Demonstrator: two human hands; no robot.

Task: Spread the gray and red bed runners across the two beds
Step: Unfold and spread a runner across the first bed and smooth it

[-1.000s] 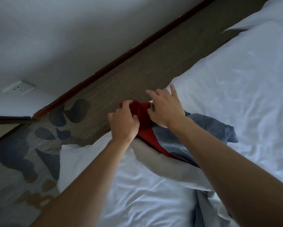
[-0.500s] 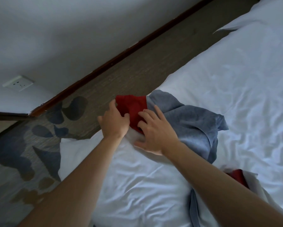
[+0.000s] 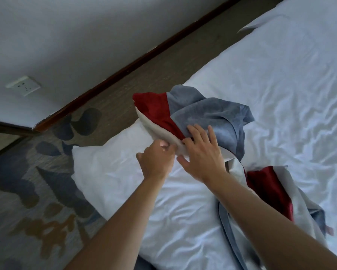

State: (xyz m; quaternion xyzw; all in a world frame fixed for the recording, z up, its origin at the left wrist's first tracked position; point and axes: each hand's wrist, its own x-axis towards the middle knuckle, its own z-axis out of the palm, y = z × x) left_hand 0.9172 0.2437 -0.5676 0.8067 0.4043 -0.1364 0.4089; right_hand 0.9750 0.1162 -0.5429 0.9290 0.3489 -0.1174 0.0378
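Observation:
A gray and red bed runner (image 3: 208, 114) with a pale lining lies bunched near the corner of a white bed (image 3: 280, 84). Its far end shows a red panel beside gray cloth, and another red stretch trails toward the lower right under my right forearm. My left hand (image 3: 156, 160) pinches the pale lining edge of the runner. My right hand (image 3: 200, 152) lies on the gray and red cloth with fingers spread and fairly straight, pressing it down.
A patterned carpet (image 3: 46, 191) with dark blue and tan shapes runs along the bed's left side. A gray wall with a dark wooden baseboard (image 3: 144, 59) and a white socket (image 3: 23, 87) stands beyond it. A pillow edge (image 3: 261, 24) shows at the upper right.
The runner has been pulled further open: more red and gray cloth shows near the bed corner. Both hands have slid back along it to the pale lining edge.

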